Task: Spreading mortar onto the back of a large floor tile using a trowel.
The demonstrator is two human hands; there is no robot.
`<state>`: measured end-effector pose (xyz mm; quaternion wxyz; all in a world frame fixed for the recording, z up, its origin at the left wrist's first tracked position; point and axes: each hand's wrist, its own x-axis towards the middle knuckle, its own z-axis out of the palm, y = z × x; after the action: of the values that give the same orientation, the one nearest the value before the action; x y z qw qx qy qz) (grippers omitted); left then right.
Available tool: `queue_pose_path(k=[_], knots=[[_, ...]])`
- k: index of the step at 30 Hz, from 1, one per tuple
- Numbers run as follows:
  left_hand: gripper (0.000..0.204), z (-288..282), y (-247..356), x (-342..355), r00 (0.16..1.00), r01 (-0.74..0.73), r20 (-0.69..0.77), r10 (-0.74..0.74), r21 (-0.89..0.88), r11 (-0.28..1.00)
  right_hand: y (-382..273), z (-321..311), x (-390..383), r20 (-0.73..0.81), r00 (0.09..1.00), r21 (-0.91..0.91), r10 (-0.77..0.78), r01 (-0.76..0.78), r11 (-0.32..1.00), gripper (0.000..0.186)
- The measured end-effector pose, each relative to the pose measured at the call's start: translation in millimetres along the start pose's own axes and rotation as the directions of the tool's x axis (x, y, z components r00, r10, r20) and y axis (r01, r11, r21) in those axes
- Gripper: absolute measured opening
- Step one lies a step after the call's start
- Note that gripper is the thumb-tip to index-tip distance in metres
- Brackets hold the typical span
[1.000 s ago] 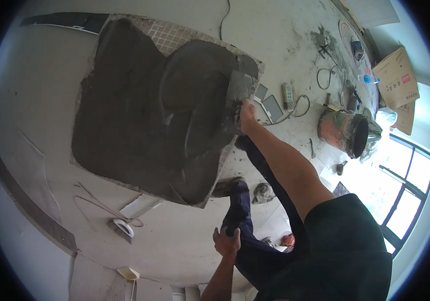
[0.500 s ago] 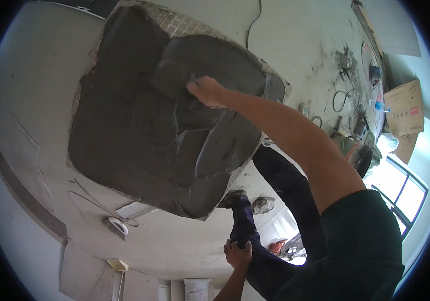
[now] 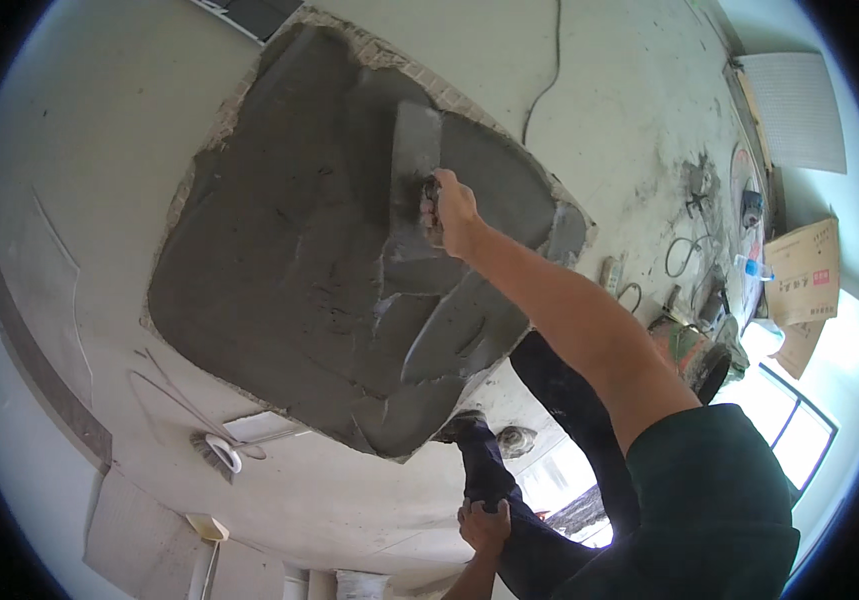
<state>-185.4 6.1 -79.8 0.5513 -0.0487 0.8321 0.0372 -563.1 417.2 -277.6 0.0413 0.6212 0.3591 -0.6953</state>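
Observation:
My right hand (image 3: 457,215) is closed round the handle of a rectangular steel plastering trowel (image 3: 416,140). Its blade lies on a large spread of wet grey mortar (image 3: 259,230), right of its middle. Around the blade the mortar shows raised ridges and a lower patch; the left part is smoother. Along the mortar's upper edge a strip of ridged tile backing (image 3: 419,75) is bare. Down by the lower edge of the view, my left hand (image 3: 485,527) rests over my trousered knee, its fingers spread on the cloth and holding no tool.
A brush with a white back (image 3: 219,452) lies on the floor at lower left. To the right are a bucket on its side (image 3: 699,362), a cardboard box (image 3: 804,270) and loose cables (image 3: 682,257). My shoe (image 3: 461,425) stands by the mortar's near edge.
The trowel has moved a little to the right across the mortar, and its blade has turned from flat-looking to more upright in the view. My left hand stays on my knee.

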Motion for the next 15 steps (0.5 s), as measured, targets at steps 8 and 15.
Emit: queue_pose_path(k=[8, 15], knots=[[0.056, 27.9, 18.8, -10.8, 0.982, 0.159, 0.126, -0.144, -0.125, 0.979, -83.7, 153.3, 36.2, 0.082, 0.996, 0.633, 0.042, -0.085, 0.770, 0.031], [0.055, 71.4, 26.9, -24.5, 0.999, 0.034, 0.045, -0.024, -0.244, 0.969, -158.0, 173.0, 80.3, 0.171, 0.985, 0.121, 0.003, -0.024, 0.992, 0.028]])
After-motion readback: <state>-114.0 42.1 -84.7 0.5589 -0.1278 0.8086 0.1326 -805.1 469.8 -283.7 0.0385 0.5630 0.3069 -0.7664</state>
